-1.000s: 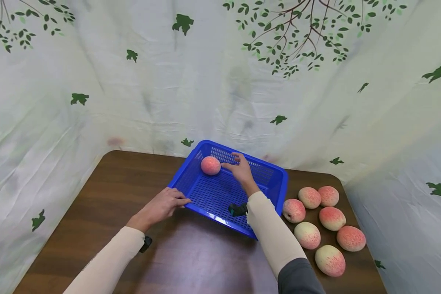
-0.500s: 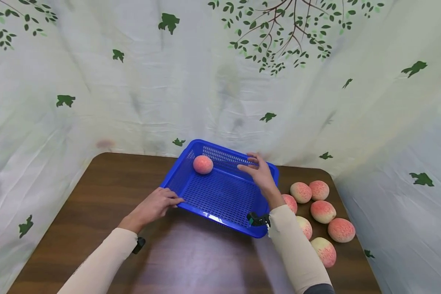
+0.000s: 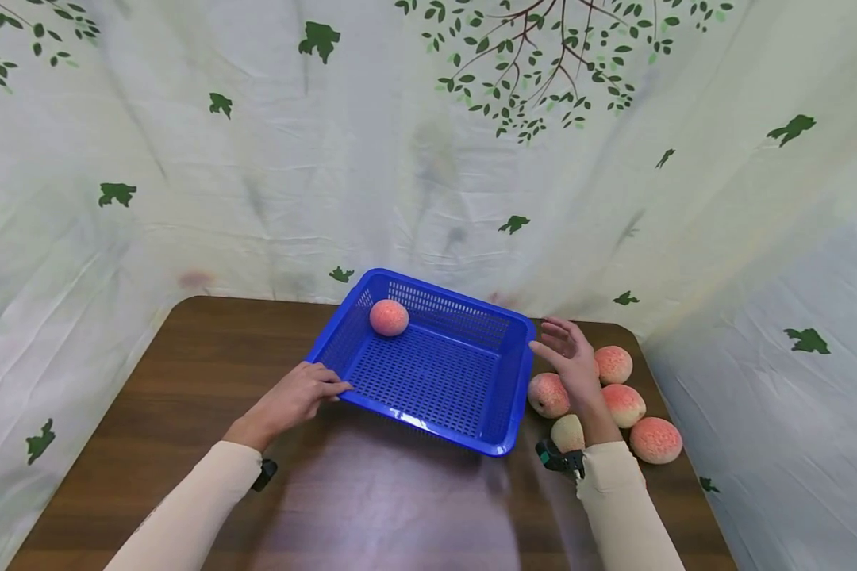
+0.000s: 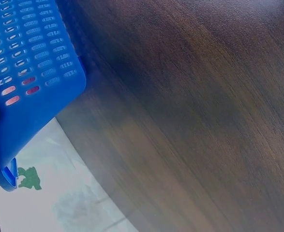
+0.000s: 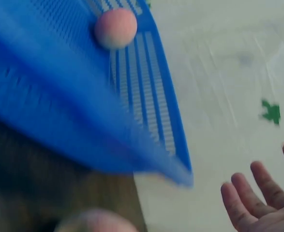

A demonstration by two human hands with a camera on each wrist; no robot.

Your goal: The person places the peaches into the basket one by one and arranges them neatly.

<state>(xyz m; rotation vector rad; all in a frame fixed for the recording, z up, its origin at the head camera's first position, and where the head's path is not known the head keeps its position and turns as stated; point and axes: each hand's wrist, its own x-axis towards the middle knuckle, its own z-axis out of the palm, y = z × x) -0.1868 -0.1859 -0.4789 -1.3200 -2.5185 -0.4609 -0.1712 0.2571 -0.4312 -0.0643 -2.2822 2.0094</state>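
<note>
A blue plastic basket [image 3: 428, 369] with slotted walls stands at an angle near the table's back edge. One pink peach [image 3: 389, 318] lies inside, by its far left corner; the right wrist view also catches this peach [image 5: 116, 28]. My left hand [image 3: 296, 398] grips the rim at the basket's near left corner. Just past the right rim, my right hand [image 3: 570, 357] hovers with spread fingers [image 5: 265, 186] and an empty palm. Below and around it lie several loose peaches, among them a red-pink peach [image 3: 548, 396] and a pale peach [image 3: 567, 434], with others partly hidden by the right arm.
The brown wooden table [image 3: 207, 381] has rounded back corners. A white curtain [image 3: 414, 159] printed with leaves and branches hangs behind it and along both sides. Further right sit more peaches [image 3: 655, 440], close to the table's right edge.
My right hand has moved right, out of the basket from beside the peach and over to the loose peaches. My left hand keeps its hold on the rim. The head view has shifted slightly.
</note>
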